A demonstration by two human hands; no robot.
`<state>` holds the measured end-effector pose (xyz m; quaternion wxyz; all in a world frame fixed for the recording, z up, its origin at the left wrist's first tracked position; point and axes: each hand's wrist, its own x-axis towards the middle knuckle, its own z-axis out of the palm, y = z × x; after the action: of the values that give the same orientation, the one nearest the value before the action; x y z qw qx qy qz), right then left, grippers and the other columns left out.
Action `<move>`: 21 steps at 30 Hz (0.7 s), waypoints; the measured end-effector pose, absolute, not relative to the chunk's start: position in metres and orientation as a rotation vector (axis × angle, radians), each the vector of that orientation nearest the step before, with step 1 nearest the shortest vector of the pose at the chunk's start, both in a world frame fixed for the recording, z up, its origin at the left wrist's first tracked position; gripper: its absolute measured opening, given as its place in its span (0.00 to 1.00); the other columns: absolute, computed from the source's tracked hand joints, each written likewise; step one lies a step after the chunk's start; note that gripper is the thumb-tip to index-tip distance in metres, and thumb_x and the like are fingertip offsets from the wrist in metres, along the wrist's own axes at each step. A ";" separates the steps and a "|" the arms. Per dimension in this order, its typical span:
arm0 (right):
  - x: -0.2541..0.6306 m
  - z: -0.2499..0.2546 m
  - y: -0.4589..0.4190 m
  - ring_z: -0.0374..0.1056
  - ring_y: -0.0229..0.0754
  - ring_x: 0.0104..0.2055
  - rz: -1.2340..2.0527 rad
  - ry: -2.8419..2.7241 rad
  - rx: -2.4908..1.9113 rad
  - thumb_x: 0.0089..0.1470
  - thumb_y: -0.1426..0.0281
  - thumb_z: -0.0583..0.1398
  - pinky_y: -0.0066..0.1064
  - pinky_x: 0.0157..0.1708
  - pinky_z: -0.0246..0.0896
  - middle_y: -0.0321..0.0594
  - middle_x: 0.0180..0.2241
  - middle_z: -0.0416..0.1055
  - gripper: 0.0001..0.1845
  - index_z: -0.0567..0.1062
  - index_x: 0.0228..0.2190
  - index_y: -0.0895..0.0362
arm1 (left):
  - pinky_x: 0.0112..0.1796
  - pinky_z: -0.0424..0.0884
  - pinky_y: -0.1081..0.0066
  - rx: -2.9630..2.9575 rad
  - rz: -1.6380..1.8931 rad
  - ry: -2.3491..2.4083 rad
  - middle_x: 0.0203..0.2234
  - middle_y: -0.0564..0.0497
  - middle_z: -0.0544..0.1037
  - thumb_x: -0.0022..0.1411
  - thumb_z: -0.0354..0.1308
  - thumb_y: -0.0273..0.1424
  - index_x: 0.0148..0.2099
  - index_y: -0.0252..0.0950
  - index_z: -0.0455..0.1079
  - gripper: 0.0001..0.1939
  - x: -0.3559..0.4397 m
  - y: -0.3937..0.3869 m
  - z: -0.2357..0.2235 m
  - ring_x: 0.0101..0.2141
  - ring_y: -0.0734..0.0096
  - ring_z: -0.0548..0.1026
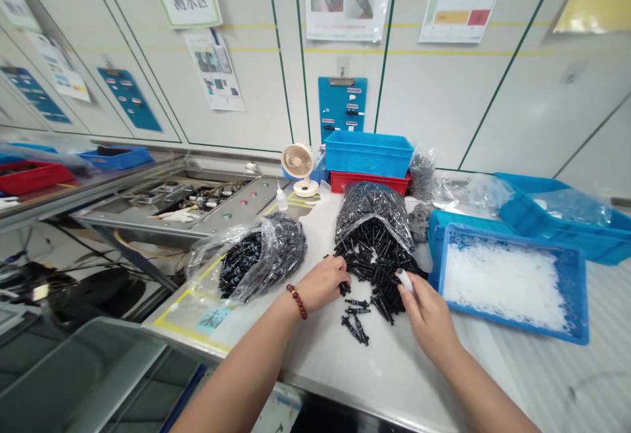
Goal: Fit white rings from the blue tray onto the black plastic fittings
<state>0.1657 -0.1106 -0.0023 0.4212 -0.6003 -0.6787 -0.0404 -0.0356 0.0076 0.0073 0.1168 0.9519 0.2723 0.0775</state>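
My right hand (pixel 430 311) is closed around a short white tube (pixel 405 280), its upper end showing above the fingers. My left hand (pixel 323 282), with a red bead bracelet at the wrist, has its fingers curled over a slim black part (pixel 344 287) at the near edge of the heap. That heap of slim black parts (pixel 382 282) spills from an open see-through bag (pixel 372 200). Several black parts with grey bands (pixel 355 328) lie loose on the white table (pixel 355 374) between my hands.
At the left lies another bag of black parts (pixel 261 252). A blue tray (pixel 513 324) of small white rings stands at the right. Behind are a small fan (pixel 298 163), a dropper bottle (pixel 281 198) and a blue bin (pixel 369 155) stacked on a red one (pixel 345 182).
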 end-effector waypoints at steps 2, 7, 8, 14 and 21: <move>0.165 -0.003 -0.110 0.69 0.42 0.35 -0.089 -1.710 -1.513 0.59 0.64 0.47 0.31 0.32 0.63 0.42 0.35 0.72 0.14 0.68 0.40 0.56 | 0.39 0.65 0.71 2.807 0.195 0.810 0.34 0.47 0.68 0.50 0.52 0.17 0.35 0.34 0.73 0.12 -0.033 0.006 0.007 0.37 0.67 0.66; 0.164 -0.003 -0.110 0.69 0.43 0.40 -0.017 -1.704 -1.551 0.58 0.66 0.48 0.32 0.36 0.64 0.43 0.39 0.72 0.16 0.68 0.44 0.58 | 0.36 0.65 0.72 2.779 0.286 0.823 0.32 0.47 0.67 0.54 0.49 0.18 0.35 0.32 0.71 0.11 -0.032 0.003 0.006 0.33 0.69 0.66; 0.164 -0.002 -0.111 0.69 0.43 0.40 0.019 -1.697 -1.569 0.58 0.67 0.47 0.32 0.37 0.65 0.43 0.39 0.72 0.16 0.67 0.45 0.58 | 0.36 0.65 0.72 2.733 0.381 0.808 0.32 0.47 0.67 0.54 0.49 0.19 0.35 0.32 0.70 0.11 -0.031 0.003 0.006 0.34 0.68 0.66; 0.157 0.003 -0.113 0.69 0.40 0.36 0.246 -1.690 -1.558 0.56 0.69 0.50 0.29 0.35 0.64 0.40 0.36 0.73 0.16 0.67 0.46 0.56 | 0.30 0.64 0.74 2.039 0.633 0.587 0.25 0.52 0.66 0.60 0.50 0.33 0.37 0.33 0.68 0.10 -0.016 -0.004 0.000 0.28 0.73 0.65; 0.142 0.004 -0.116 0.68 0.39 0.42 0.363 -1.721 -1.461 0.50 0.70 0.60 0.27 0.42 0.61 0.36 0.41 0.72 0.17 0.68 0.44 0.53 | 0.23 0.63 0.75 1.622 0.513 0.535 0.22 0.54 0.65 0.59 0.47 0.49 0.40 0.36 0.62 0.20 -0.018 -0.023 -0.015 0.23 0.74 0.63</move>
<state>0.1416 -0.1156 0.0038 0.4147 -0.5814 -0.6848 0.1446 -0.0184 -0.0227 -0.0145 0.6282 0.7077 0.2335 0.2238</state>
